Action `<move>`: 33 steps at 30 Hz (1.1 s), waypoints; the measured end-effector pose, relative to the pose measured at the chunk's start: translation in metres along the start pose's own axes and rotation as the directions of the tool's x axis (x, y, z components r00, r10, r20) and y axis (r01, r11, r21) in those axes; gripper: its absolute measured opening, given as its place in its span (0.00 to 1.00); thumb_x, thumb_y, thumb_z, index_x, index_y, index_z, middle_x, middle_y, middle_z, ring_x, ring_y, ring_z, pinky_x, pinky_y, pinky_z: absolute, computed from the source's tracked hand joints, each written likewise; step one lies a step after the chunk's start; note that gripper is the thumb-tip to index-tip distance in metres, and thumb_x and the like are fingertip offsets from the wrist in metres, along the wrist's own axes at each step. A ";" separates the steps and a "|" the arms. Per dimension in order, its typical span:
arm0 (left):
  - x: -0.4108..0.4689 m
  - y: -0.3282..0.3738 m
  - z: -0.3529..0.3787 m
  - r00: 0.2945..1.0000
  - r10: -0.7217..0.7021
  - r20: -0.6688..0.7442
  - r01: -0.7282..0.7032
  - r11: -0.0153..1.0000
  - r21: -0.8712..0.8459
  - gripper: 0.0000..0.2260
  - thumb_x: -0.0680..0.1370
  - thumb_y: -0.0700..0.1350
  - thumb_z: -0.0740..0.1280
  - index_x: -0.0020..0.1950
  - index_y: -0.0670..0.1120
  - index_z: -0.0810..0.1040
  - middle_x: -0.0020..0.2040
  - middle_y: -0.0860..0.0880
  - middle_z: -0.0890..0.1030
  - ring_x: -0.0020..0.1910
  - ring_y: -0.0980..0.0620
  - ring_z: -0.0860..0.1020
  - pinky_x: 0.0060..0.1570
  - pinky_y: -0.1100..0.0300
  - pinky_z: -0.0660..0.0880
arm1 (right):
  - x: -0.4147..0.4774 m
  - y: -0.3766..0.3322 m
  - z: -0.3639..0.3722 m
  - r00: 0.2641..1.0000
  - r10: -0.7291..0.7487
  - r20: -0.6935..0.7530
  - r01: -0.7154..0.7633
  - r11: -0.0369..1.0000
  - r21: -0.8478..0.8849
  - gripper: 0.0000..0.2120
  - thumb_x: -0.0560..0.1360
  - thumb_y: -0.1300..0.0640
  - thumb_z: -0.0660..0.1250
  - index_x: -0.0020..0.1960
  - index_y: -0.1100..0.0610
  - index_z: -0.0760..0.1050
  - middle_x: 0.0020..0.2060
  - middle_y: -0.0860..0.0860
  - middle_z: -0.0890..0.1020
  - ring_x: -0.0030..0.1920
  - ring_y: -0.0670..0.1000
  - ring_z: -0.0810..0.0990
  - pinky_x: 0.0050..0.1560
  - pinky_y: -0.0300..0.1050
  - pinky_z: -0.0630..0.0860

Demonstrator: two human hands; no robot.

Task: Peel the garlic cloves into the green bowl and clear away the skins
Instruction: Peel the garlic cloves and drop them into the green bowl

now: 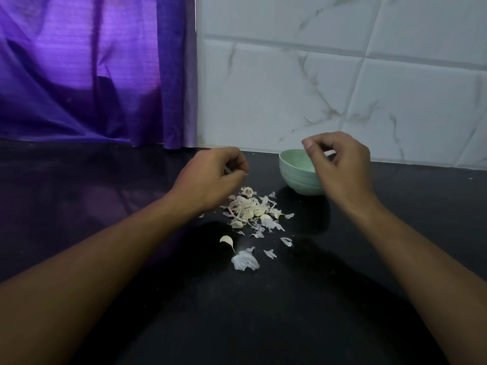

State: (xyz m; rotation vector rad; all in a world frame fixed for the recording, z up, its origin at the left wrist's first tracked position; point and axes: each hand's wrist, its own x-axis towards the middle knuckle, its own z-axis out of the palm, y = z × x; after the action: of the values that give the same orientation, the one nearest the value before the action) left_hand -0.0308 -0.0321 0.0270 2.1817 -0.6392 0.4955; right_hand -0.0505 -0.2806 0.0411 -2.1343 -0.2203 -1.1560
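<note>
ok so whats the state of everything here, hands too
green bowl, upright on the counter, contents hidden
skins, loose heap left of the bowl, scraps scattered nearer
garlic clove, lying alone on the near side of the heap
left hand, curled above the heap, grip contents unclear
right hand, curled over the bowl, grip contents unclear
curtain, hanging closed
</note>
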 end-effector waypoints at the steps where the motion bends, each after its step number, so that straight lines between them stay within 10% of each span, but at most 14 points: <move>1: 0.000 0.001 -0.001 1.000 -0.016 0.003 0.016 1.000 -0.014 0.05 0.73 0.50 0.65 0.43 0.55 0.82 0.38 0.59 0.83 0.38 0.57 0.82 0.46 0.49 0.82 | -0.003 -0.007 0.001 0.997 -0.059 0.044 0.058 0.998 0.026 0.07 0.80 0.52 0.70 0.49 0.53 0.86 0.43 0.46 0.85 0.45 0.47 0.82 0.48 0.47 0.77; 8: 0.002 -0.002 -0.005 0.997 -0.074 0.012 0.074 0.997 0.006 0.11 0.72 0.51 0.61 0.42 0.57 0.85 0.37 0.58 0.84 0.38 0.54 0.84 0.45 0.46 0.82 | -0.023 -0.022 0.022 0.760 -0.081 0.645 -0.045 0.983 0.176 0.02 0.76 0.56 0.77 0.47 0.54 0.86 0.33 0.47 0.83 0.31 0.41 0.76 0.35 0.39 0.74; 19: 0.005 -0.018 0.002 0.973 -0.096 0.210 0.051 0.977 0.209 0.14 0.71 0.65 0.75 0.47 0.56 0.85 0.41 0.59 0.84 0.42 0.61 0.82 0.48 0.52 0.81 | -0.026 -0.006 0.028 0.686 0.064 0.724 0.085 0.982 -0.167 0.30 0.72 0.33 0.73 0.67 0.48 0.78 0.46 0.45 0.80 0.37 0.40 0.77 0.40 0.41 0.71; 25: 0.004 -0.017 0.007 0.938 -0.074 0.338 -0.027 0.958 0.285 0.07 0.74 0.53 0.77 0.50 0.54 0.86 0.41 0.57 0.83 0.43 0.58 0.81 0.49 0.51 0.80 | -0.030 -0.010 0.035 0.657 -0.032 0.753 0.091 0.995 -0.038 0.06 0.75 0.48 0.76 0.47 0.50 0.83 0.33 0.40 0.78 0.30 0.41 0.74 0.34 0.38 0.67; 33: 0.004 -0.020 0.007 0.955 -0.026 0.296 -0.037 0.978 0.205 0.03 0.77 0.51 0.75 0.49 0.54 0.85 0.43 0.57 0.84 0.43 0.58 0.82 0.48 0.54 0.80 | -0.028 -0.010 0.032 0.707 -0.008 0.707 0.018 1.000 -0.006 0.03 0.79 0.57 0.72 0.46 0.53 0.83 0.26 0.33 0.76 0.28 0.39 0.72 0.30 0.31 0.64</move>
State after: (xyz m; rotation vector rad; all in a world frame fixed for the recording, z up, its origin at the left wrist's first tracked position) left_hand -0.0148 -0.0275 0.0125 2.4812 -0.7838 0.2451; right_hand -0.0499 -0.2477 0.0120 -2.5001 -0.5731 -0.2678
